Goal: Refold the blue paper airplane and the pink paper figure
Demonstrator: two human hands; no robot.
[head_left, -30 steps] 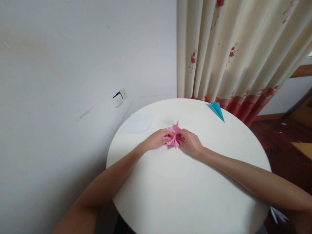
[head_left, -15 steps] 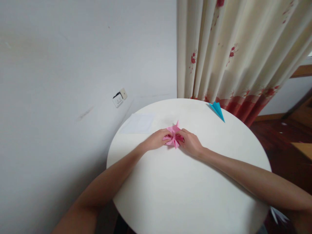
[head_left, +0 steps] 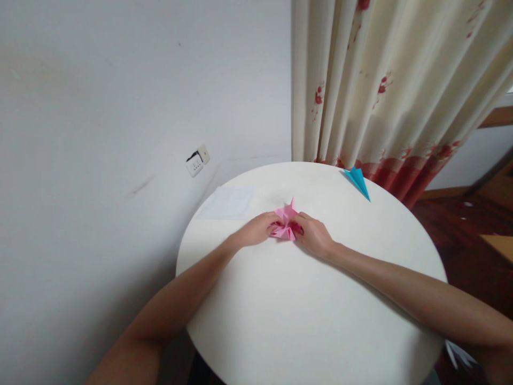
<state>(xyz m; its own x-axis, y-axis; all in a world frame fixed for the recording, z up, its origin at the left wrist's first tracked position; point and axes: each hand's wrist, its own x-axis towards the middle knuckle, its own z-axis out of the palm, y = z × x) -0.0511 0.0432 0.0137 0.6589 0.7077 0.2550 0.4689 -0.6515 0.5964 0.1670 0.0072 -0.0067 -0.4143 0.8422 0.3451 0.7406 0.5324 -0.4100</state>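
**Pink folded paper held at table centre by both hands**

The pink folded paper (head_left: 286, 223) lies on the round white table (head_left: 304, 321), slightly beyond its middle, with several pointed flaps projecting; one point stands up toward the far edge. The left hand (head_left: 256, 230) contacts the paper's left side, fingers curled in and pinching a flap. The right hand (head_left: 315, 234) contacts the paper's right side in the same manner, fingertips closed on the paper. The two hands face each other, with the paper between them and only its central portion visible. Both forearms extend across the table from the near edge.

A white sheet of paper (head_left: 228, 202) lies flat near the table's far left edge, well apart from the hands. A blue folded paper (head_left: 358, 182) rests at the far right edge, close to a floral curtain (head_left: 385, 80). A wall socket (head_left: 197, 161) is mounted on the white wall to the left.
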